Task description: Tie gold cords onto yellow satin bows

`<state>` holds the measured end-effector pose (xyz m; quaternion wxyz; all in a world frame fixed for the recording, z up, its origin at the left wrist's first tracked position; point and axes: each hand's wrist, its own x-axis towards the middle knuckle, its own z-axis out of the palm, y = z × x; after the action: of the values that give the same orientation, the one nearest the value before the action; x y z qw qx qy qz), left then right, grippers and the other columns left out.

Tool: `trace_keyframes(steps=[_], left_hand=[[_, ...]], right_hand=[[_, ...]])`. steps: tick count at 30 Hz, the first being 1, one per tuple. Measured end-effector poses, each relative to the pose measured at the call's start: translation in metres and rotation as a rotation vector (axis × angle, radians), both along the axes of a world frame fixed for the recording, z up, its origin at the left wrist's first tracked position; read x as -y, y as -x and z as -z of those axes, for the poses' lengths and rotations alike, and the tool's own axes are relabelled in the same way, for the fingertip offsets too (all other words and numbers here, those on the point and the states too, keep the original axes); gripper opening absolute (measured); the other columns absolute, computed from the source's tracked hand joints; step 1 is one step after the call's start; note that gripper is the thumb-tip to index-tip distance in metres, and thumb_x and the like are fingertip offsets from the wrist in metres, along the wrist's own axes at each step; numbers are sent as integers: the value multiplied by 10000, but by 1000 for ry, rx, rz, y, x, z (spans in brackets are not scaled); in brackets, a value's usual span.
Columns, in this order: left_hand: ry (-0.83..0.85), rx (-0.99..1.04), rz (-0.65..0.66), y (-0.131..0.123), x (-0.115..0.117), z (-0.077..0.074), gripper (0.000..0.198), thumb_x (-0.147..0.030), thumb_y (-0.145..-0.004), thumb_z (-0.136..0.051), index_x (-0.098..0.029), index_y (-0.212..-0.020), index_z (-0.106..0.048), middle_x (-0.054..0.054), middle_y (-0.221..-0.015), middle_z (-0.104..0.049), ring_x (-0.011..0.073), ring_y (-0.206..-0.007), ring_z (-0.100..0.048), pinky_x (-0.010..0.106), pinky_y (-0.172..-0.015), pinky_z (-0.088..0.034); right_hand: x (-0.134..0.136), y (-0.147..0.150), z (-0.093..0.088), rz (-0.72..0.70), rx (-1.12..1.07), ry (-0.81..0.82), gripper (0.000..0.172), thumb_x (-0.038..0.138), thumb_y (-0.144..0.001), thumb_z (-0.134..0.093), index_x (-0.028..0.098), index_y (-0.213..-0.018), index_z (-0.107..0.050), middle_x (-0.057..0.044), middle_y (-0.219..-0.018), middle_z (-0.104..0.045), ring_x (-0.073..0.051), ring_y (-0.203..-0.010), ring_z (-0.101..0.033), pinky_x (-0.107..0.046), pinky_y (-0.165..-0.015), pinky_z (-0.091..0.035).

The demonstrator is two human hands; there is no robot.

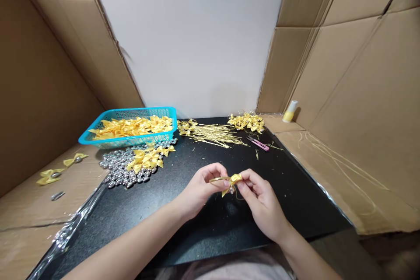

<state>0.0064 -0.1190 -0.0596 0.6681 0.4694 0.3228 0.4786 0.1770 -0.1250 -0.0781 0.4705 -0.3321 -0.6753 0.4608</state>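
Observation:
Over the front of the black table, my left hand and my right hand meet at a small yellow ribbon bow. Thumb and fingers of my left hand pinch the bow's left side, where a stiff gold tie sticks out. My right hand grips the bow from the right with its fingertips. A shiny silver bead hangs at the underside of the bow, and a thin thread loops below it. The fingers partly hide how the tie, thread and bow join.
A blue basket of yellow bows stands back left, behind silver beads and loose bows. Gold ties, finished-looking bows and pink thread snips lie toward the back. A thread spool stands right. Cardboard walls flank the table.

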Motion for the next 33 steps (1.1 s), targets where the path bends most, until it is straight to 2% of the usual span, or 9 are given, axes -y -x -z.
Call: trace_keyframes(steps=[3, 10, 24, 33], left_hand=[[-16, 7, -5, 0, 0, 0, 166, -151, -703, -749, -167, -679, -585, -25, -634, -651, 106, -617, -574, 214, -607, -405], [-16, -39, -10, 1, 0, 0, 84, -178, -697, -753, -148, -672, -679, -7, -629, -650, 109, -623, -566, 226, -642, -415], [-38, -92, 14, 2, -1, -1, 33, -175, -692, -748, -145, -701, -738, 0, -647, -630, 112, -629, -559, 231, -640, -418], [-43, -91, -22, 1, 0, -2, 60, -180, -678, -768, -148, -722, -742, -1, -663, -642, 113, -628, -576, 226, -636, -428]], right_hand=[[-1, -1, -3, 13, 22, -10, 191, 332, -945, -494, 184, -850, -568, 20, -692, -525, -100, -604, -444, -208, -546, -348], [-1, -2, -6, 26, 64, 4, 214, 345, -935, -499, 176, -833, -582, 15, -681, -526, -102, -581, -409, -221, -522, -322], [1, -2, -3, -12, 41, 34, 240, 379, -950, -473, 185, -834, -553, 18, -680, -505, -113, -596, -402, -237, -542, -313], [3, -1, -2, 8, 32, 25, 240, 388, -951, -465, 194, -825, -527, 32, -663, -468, -109, -582, -387, -230, -532, -306]])
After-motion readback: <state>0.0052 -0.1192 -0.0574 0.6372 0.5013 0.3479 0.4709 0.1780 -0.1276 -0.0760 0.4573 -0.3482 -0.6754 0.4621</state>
